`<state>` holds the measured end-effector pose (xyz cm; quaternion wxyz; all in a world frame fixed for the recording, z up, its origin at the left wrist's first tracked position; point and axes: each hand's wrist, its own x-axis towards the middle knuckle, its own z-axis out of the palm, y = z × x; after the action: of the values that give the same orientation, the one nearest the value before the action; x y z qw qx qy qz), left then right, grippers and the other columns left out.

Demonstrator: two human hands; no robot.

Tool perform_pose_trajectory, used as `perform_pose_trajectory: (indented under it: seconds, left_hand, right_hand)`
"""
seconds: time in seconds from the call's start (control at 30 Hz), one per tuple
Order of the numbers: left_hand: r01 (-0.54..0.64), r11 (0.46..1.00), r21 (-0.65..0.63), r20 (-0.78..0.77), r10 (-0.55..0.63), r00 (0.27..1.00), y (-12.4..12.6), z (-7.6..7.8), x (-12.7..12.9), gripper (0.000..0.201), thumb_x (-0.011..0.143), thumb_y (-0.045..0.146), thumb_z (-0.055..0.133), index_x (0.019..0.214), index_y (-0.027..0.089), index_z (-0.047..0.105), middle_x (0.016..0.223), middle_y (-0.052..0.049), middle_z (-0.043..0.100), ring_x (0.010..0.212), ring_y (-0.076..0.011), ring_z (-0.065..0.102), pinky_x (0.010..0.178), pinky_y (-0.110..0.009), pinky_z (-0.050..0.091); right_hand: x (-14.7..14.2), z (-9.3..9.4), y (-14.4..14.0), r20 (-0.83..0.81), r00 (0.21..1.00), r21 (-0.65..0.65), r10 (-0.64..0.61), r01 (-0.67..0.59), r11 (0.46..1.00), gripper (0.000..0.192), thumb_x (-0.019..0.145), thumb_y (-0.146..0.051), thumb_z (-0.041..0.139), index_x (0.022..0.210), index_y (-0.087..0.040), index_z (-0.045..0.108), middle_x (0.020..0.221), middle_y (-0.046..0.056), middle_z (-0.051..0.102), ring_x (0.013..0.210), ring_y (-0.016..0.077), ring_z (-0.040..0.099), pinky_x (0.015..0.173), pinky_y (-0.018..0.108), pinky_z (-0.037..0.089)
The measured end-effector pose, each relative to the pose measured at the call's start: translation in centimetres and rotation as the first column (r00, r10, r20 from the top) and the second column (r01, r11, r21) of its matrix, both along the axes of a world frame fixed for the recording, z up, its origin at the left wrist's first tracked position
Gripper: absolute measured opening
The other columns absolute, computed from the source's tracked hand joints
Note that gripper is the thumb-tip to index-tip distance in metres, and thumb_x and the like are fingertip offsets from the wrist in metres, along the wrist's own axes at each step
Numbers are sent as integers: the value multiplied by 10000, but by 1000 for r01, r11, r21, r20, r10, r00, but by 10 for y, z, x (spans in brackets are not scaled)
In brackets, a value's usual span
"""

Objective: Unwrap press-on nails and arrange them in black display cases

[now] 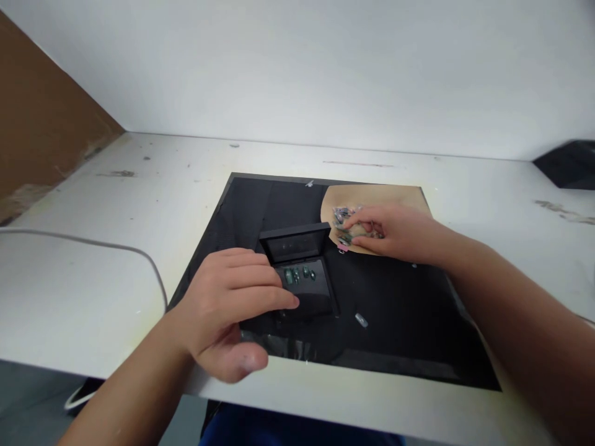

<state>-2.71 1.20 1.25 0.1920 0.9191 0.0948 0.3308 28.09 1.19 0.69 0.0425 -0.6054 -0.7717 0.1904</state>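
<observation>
A black flat case (325,288) stands with its lid (297,243) raised. In its tray sit several glossy dark green pieces (296,275) that look like press-on nails. My left hand (232,297) lies over the case's left side, fingers stretched out and thumb apart, holding nothing that shows. Part of the tray is hidden beneath it. On a sheet of brown paper (400,193) lies a pile of similar mixed nails (341,215). My right hand (390,229) reaches into this pile from the right, its thumb and forefinger curved and apart. The other fingers are partly hidden.
A black mat (385,297) lies on the white table (83,279), under case and paper. One pale clear nail (361,320) is on the mat, and a small pink piece (343,248) sits at the paper's edge. A grey cable (116,245) runs left; a black object (569,164) stands far right.
</observation>
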Motion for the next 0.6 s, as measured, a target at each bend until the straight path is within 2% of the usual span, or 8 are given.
perform_pose_trajectory:
  seconds: [0.1, 0.2, 0.37, 0.5, 0.6]
  left_hand:
    - [4, 1000, 4, -3, -4, 1000, 0, 0, -1, 581, 1043, 561, 284, 952, 178, 712, 740, -61, 719, 600, -168, 643, 558, -326, 470]
    - [12, 1000, 17, -18, -11, 1000, 1, 0, -2, 574, 1044, 549, 292, 948, 169, 710, 738, -63, 720, 603, -170, 646, 564, -326, 479]
    - [40, 999, 35, -63, -38, 997, 5, 0, -2, 495, 1044, 499, 336, 953, 174, 698, 739, -71, 732, 633, -184, 676, 594, -330, 502]
    - [47, 998, 33, -87, -44, 995, 5, 0, -2, 484, 1045, 499, 340, 973, 178, 696, 728, -66, 727, 626, -182, 669, 590, -328, 489]
    - [48, 999, 25, -90, -46, 995, 4, 0, -3, 490, 1048, 495, 333, 976, 172, 694, 687, -49, 703, 599, -174, 652, 572, -324, 465]
  right_hand:
    - [2, -8, 0, -9, 1000, 46, 17, -17, 999, 191, 896, -349, 600, 1005, -246, 718, 874, 24, 705, 739, 182, 577, 642, 304, 363]
    - [1, -11, -1, -11, 999, 52, 34, -33, 998, 147, 911, -330, 581, 966, -242, 685, 898, 23, 710, 758, 182, 584, 647, 304, 358]
    - [-4, -2, -8, 66, 998, 131, -5, -4, 991, 96, 924, -315, 567, 942, -245, 630, 896, 35, 710, 724, 187, 558, 623, 307, 316]
    - [-5, 6, -10, 64, 997, 108, 43, -50, 993, 165, 929, -271, 567, 1019, -270, 705, 989, 32, 726, 748, 180, 591, 653, 303, 352]
    - [-3, 2, -7, 76, 994, 90, 77, -83, 992, 272, 925, -253, 570, 1094, -338, 766, 1063, 22, 737, 804, 192, 633, 680, 302, 384]
